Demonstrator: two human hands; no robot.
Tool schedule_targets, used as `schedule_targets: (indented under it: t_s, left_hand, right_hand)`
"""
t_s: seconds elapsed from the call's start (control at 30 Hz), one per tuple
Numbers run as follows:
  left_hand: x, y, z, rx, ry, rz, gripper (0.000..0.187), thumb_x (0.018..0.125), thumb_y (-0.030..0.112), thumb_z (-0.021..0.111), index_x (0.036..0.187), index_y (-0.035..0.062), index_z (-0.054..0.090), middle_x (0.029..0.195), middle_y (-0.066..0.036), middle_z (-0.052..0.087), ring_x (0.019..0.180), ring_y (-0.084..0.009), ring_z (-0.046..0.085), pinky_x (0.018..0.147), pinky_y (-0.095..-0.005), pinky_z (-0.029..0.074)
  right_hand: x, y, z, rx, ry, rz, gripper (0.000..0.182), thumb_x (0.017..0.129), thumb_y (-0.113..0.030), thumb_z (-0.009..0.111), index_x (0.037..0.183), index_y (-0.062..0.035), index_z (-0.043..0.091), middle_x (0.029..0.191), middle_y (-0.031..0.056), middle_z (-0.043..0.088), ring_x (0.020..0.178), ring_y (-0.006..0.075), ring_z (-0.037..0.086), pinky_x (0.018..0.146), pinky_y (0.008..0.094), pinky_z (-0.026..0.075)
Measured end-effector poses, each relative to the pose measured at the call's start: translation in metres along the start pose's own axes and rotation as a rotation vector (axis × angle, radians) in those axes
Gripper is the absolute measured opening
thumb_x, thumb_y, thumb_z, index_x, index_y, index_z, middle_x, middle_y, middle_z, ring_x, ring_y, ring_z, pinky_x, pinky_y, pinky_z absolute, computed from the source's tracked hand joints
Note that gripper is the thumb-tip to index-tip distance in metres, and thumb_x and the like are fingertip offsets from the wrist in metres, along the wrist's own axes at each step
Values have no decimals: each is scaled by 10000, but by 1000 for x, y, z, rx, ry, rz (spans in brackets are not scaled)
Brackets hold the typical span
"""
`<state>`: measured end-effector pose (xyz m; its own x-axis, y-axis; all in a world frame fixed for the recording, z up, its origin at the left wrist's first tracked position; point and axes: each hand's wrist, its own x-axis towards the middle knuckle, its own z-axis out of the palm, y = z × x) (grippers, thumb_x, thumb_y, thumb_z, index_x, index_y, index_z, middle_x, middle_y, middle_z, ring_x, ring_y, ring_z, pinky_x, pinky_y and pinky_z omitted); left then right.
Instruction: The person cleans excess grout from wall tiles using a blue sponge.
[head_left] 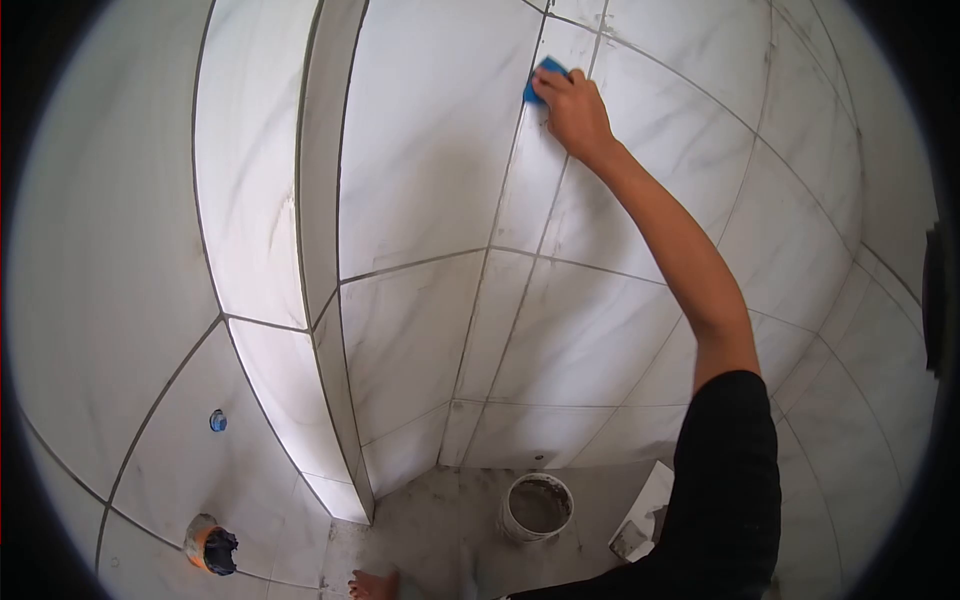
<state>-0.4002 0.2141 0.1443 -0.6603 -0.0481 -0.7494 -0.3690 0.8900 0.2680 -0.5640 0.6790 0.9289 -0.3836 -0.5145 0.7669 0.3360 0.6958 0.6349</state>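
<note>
My right hand (580, 118) is raised high on the marbled white wall tile (440, 140), its fingers closed on a small blue grout spreader (547, 78). The spreader is slightly blurred and lies against the wall at the dark vertical joint (511, 165) beside a narrow tile strip (533, 190). Grey smears mark the tile around the joints below the hand. A black sleeve covers my upper arm. My left hand is out of sight.
On the floor stands a white bucket (510, 520) with grey paste inside. Right of it lies a white tile piece (640, 515). A bare foot (373, 585) shows at the bottom. An orange pipe opening (197, 545) and a blue plug (218, 420) sit in the left wall.
</note>
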Motion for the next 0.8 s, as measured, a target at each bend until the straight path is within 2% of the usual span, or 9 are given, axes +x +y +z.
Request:
schedule_targets:
  t_s: [0.1, 0.23, 0.27, 0.37, 0.43, 0.5, 0.6, 0.7, 0.8]
  left_hand:
    - [-71, 22, -51, -143, -37, -88, 1166, 776, 728, 647, 1592, 57, 155, 1633, -251, 140, 1502, -432, 145, 1194, -563, 192]
    - [-6, 0, 1, -120, 62, -110, 1193, 761, 745, 650, 1591, 48, 152, 1631, -252, 153, 1491, -448, 177, 1188, -576, 199]
    - [15, -9, 17, -96, 97, -71, 1219, 742, 758, 659, 1591, 48, 148, 1627, -249, 174, 1482, -450, 204, 1187, -571, 210]
    - [-18, 2, -17, -101, 63, -36, 1237, 723, 765, 672, 1590, 50, 156, 1618, -246, 215, 1462, -456, 255, 1182, -567, 231]
    - [-49, 20, -32, -138, -17, -54, 1229, 722, 760, 676, 1589, 52, 166, 1612, -245, 235, 1451, -460, 279, 1180, -567, 241]
    - [-51, 24, -26, -142, 201, -197, 1145, 615, 590, 827, 1502, 78, 313, 1434, -230, 420, 1339, -414, 435, 1098, -507, 389]
    - [-43, 11, -28, -135, 148, -123, 1162, 661, 650, 768, 1533, 65, 270, 1503, -242, 349, 1384, -432, 373, 1131, -530, 332]
    - [-40, 4, -24, -140, 76, -26, 1196, 729, 740, 680, 1579, 46, 206, 1605, -260, 243, 1451, -458, 279, 1179, -564, 247]
    - [-74, 18, -47, -182, 47, -61, 1192, 733, 738, 676, 1575, 35, 208, 1597, -278, 247, 1459, -462, 264, 1182, -557, 249]
  right_hand:
    - [12, 13, -32, 168, -166, -64, 401, 746, 5, 640, 1113, -120, 745, 1185, -23, 712, 995, 266, 603, 836, 411, 489]
    - [93, 58, -29, -45, 286, 65, 379, 735, -12, 654, 1083, -130, 744, 1236, -18, 702, 1025, 282, 601, 855, 444, 480]
    - [103, 56, -39, -54, 134, 36, 292, 843, -91, 632, 1130, -67, 677, 1186, 143, 681, 1023, 405, 607, 841, 485, 513]
    - [79, 52, 10, -91, 177, 45, 358, 733, -24, 665, 1068, -126, 740, 1244, 7, 699, 1049, 293, 594, 870, 431, 473]
    - [47, 24, 11, -60, 124, 67, 354, 734, -27, 671, 1067, -122, 741, 1213, 30, 705, 1079, 288, 582, 888, 408, 465]
    - [15, 8, 2, 57, -10, -69, 358, 738, -17, 652, 1063, -134, 744, 1143, 53, 717, 1013, 302, 610, 868, 403, 487]
    - [26, 24, -29, 308, -355, -88, 385, 743, -17, 632, 1084, -157, 743, 1089, 73, 720, 930, 325, 635, 839, 425, 516]
    - [81, 53, -47, 208, 157, -64, 368, 788, -50, 621, 1113, -178, 738, 1032, 98, 719, 935, 340, 649, 835, 464, 537]
    - [109, 76, -15, 78, 292, 14, 360, 800, -76, 633, 1133, -180, 719, 1047, 92, 719, 963, 333, 644, 834, 478, 533]
